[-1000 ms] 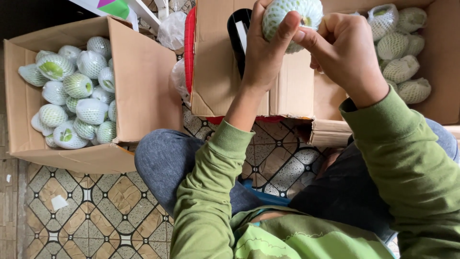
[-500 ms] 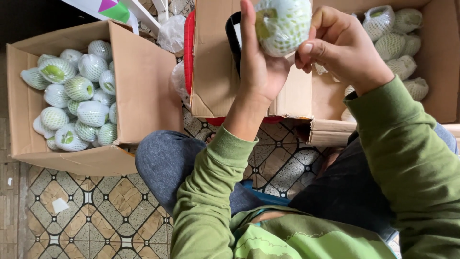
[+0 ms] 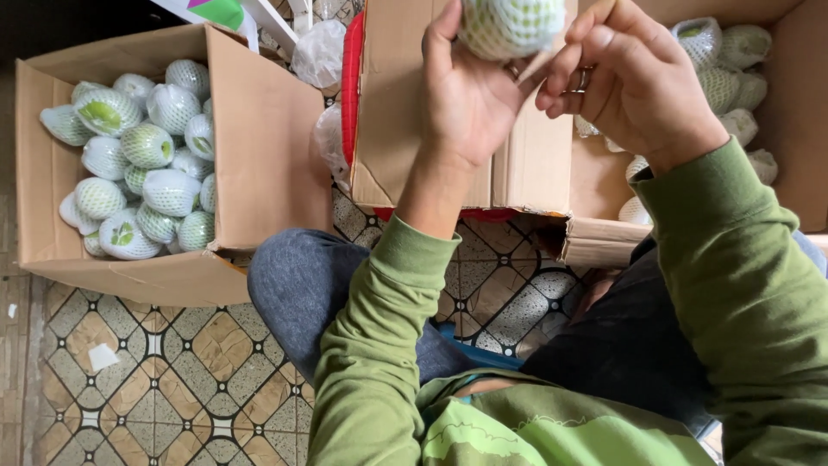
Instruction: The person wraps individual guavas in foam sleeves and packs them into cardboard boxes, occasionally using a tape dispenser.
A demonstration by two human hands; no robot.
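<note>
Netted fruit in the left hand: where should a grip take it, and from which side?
Probably around the widest middle of the fruit, from below and the left, as the left hand cups it now. It is round with no handle, and the foam net looks soft and grippy. The right hand works its right side, so that side is taken.

Cardboard boxes: 3, brown, open-topped. One at 9 o'clock (image 3: 259, 155), one at 12 (image 3: 405, 129), one at 2 (image 3: 798, 112).

Round green fruits in white foam-net sleeves: approx. 16 visible in the 9 o'clock box (image 3: 147, 142), more may be hidden under the top layer. Approx. 8 show in the 2 o'clock box (image 3: 742, 43), rest hidden. 1 more fruit up at 12 (image 3: 509, 24), between 2 hands: left (image 3: 470, 95), right (image 3: 634, 82).

Clear plastic bags: 2, approx. 11 o'clock (image 3: 319, 52).
</note>
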